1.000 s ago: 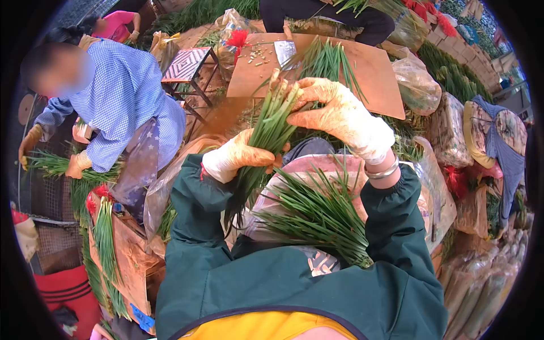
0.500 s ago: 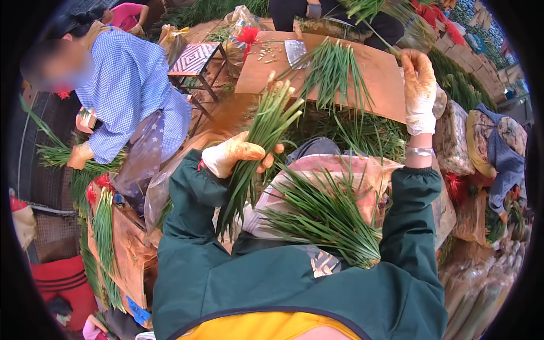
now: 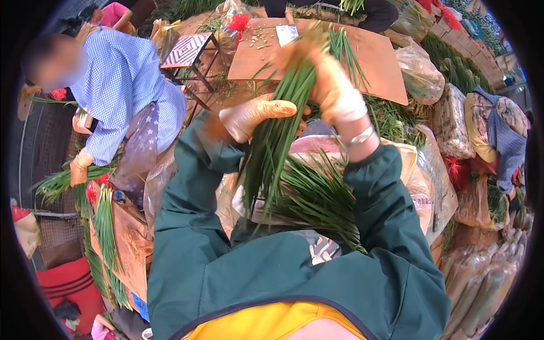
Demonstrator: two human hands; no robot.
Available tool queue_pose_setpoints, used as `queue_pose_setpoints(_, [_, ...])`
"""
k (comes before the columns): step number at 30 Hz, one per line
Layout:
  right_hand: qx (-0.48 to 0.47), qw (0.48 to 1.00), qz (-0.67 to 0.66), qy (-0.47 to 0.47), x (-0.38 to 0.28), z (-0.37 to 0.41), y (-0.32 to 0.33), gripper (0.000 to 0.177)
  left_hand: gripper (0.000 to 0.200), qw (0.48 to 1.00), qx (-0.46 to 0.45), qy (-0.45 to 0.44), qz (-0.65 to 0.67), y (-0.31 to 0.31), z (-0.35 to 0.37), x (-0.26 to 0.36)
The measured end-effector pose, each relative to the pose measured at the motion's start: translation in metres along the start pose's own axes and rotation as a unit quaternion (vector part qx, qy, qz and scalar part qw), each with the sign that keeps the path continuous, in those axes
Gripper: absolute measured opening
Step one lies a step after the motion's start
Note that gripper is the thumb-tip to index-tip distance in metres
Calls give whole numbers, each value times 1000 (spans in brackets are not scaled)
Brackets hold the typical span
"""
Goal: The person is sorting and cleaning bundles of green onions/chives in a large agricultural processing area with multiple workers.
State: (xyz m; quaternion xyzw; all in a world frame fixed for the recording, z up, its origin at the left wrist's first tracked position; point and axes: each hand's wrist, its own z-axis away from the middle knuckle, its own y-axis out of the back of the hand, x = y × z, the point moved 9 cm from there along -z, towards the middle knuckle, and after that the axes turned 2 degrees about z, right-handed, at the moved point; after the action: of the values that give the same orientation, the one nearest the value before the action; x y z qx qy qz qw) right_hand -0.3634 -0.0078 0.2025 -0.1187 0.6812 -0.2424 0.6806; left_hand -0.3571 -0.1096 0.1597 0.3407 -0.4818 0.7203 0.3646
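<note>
Curled closed around the green bundle (image 3: pixel 277 136), the stained, gloved left hand (image 3: pixel 258 115) held it at mid-length, thumb laid across the leaves. At the bundle's upper end was the right hand (image 3: pixel 331 82), a smooth bracelet (image 3: pixel 361 135) at its wrist; motion blur hid its fingers, so how far they had closed could not be told. Half a second earlier it had been out to the right, well apart; now both hands were at one bundle. Slender, glossy leaves drooped in front of a loosely fanned second bunch (image 3: pixel 326 198) between the forearms. Beyond lay a flat brown board (image 3: pixel 377 68), with pale, stubby stem pieces (image 3: pixel 259 38) scattered on it.
</note>
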Motion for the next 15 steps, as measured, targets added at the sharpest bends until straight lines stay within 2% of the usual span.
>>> queue_pose_setpoints(1, [40, 997, -50, 35, -16, -8, 12, 30, 51, 999, -19, 27, -7, 2, 5, -1])
queue_pose_setpoints(2, [-9, 987, -117, 105, -29, -37, 42, 30, 50, 994, -75, 47, -63, -2, 13, 1])
queue_pose_setpoints(3, [-58, 966, -182, 177, -45, -55, 73, 30, 46, 981, -72, -18, -182, 30, 8, -13])
queue_pose_setpoints(4, [-12, 958, -193, 210, -66, -45, 87, 28, 46, 979, -76, -25, -186, 36, 19, -11])
queue_pose_setpoints(5, [37, 947, -204, 244, -87, -32, 104, 27, 41, 980, -82, 6, -180, 38, 32, -20])
queue_pose_setpoints(6, [27, 938, -228, 258, -98, -34, 132, 25, 36, 980, -88, 37, -172, 40, 46, -32])
queue_pose_setpoints(7, [47, 932, -195, 303, -112, -24, 143, 26, 31, 980, -94, 69, -162, 45, 60, -45])
queue_pose_setpoints(9, [125, 911, -240, 311, -124, -6, 161, 27, 26, 989, -40, 120, -81, 98, 77, -87])
queue_pose_setpoints(11, [65, 913, -237, 327, -130, 4, 165, 28, 36, 970, 29, 116, -212, 141, 94, -90])
queue_pose_setpoints(12, [88, 913, -225, 328, -129, 11, 159, 28, 33, 906, 32, -73, -417, 174, 91, -65])
queue_pose_setpoints(13, [109, 913, -215, 331, -130, 16, 152, 29, 33, 766, 37, -254, -590, 185, 97, -49])
queue_pose_setpoints(14, [95, 915, -240, 309, -127, 12, 149, 28, 32, 924, 196, -45, -325, 207, 104, -40])
queue_pose_setpoints(15, [92, 917, -240, 304, -126, 6, 145, 28, 34, 893, 269, -114, -342, 209, 106, -3])
